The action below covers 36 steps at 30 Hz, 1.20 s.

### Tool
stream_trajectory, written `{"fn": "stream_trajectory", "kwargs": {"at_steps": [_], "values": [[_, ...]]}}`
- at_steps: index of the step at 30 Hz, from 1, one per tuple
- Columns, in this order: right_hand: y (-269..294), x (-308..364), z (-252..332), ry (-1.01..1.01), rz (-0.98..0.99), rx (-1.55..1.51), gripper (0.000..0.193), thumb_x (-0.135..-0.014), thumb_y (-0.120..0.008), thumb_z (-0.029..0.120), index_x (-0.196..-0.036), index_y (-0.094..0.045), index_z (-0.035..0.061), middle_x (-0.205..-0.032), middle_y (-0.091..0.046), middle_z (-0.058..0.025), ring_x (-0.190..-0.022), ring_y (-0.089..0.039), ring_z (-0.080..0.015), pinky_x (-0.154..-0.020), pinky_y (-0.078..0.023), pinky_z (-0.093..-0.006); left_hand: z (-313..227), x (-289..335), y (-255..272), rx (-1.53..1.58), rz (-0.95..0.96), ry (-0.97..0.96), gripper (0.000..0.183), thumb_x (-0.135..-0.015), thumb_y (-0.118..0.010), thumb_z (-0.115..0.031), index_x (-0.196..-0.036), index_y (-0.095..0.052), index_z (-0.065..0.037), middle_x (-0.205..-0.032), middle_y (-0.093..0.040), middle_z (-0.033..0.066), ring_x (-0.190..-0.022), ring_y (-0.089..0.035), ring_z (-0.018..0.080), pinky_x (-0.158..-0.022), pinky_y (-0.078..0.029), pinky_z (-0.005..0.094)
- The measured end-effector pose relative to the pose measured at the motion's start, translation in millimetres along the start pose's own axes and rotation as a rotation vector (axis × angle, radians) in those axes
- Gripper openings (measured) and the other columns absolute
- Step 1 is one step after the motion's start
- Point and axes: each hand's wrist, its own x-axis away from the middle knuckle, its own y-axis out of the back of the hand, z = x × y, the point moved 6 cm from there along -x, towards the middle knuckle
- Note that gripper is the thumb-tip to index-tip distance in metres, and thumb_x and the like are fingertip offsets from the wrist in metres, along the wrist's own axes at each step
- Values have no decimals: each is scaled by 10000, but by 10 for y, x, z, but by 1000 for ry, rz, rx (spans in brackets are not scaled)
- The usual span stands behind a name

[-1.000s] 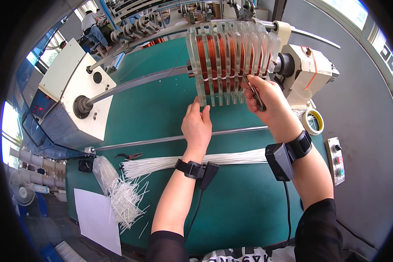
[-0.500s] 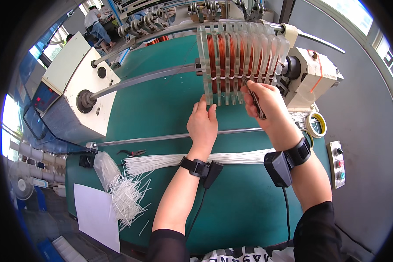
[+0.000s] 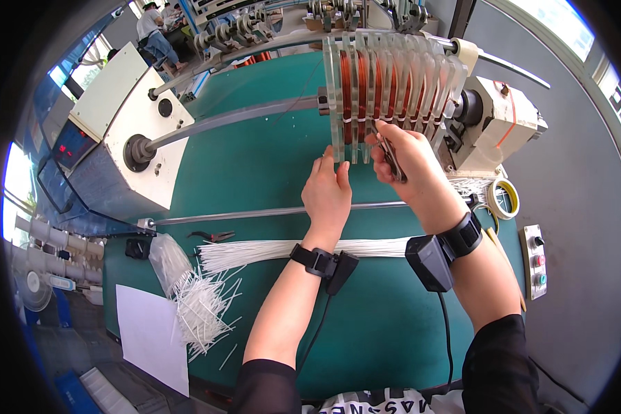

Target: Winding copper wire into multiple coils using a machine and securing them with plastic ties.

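Observation:
A row of clear plastic plates on a machine shaft holds several copper wire coils between them. White ties cross the coils in a line. My right hand is closed around a small metal plier-like tool. Its tip is at a tie near the middle coils, partly hidden by my fingers. Lower down at the left end, my left hand has the bottom of the end plate between thumb and forefinger.
A bundle of long white ties crosses the green table; loose short ones lie left beside pliers. A metal rod runs in front of the coils. A tape roll and button box are right.
My right hand and its tool have moved left along the row, to another coil. The left hand stays at the end plate. The view has shifted slightly.

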Motion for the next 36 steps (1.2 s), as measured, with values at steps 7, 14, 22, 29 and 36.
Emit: {"fn": "stream_trajectory", "kwargs": {"at_steps": [7,14,22,29,36], "values": [[-64,17,-18,13,0,20,215,-881,-545,173,-831,-542,-36,-577,-489,-55,-418,-406,-121,-392,-300,-265,-1,-5,-26,-11,7,9,399,-919,-514,-264,-1241,-499,-28,-1028,-607,111,-817,-638,302,-665,-514,398],[-164,-26,-102,-10,32,4,247,-898,-528,197,-850,-551,-44,-561,-486,-44,-415,-405,-122,-399,-307,-258,-7,3,17,5,24,15,398,-917,-521,-258,-1237,-500,-23,-1001,-613,112,-783,-633,288,-655,-508,386],[762,1054,-673,575,143,1384,301,-775,-692,173,-1002,-581,11,-734,-588,-129,-660,-585,-267,-596,-478,-372,1,-176,876,197,-231,-139,142,-846,-603,-57,-970,-608,13,-909,-591,125,-725,-590,210,-635,-482,325],[743,750,545,1171,-260,1707,476,-767,-612,62,-1216,-468,-3,-1165,-529,-178,-1166,-450,-340,-982,-332,-461,19,-1007,1217,-581,-129,-427,455,-713,-571,3,-1163,-506,10,-1192,-524,183,-1167,-459,339,-1027,-340,414],[693,-196,1020,1116,-108,2073,563,-670,-541,-4,-1211,-427,-110,-1237,-535,-200,-1355,-298,-296,-1132,-100,-528,60,-1320,741,-597,-3,-368,64,-712,-581,-96,-767,-599,-69,-734,-640,119,-720,-622,326,-639,-470,427]]}}
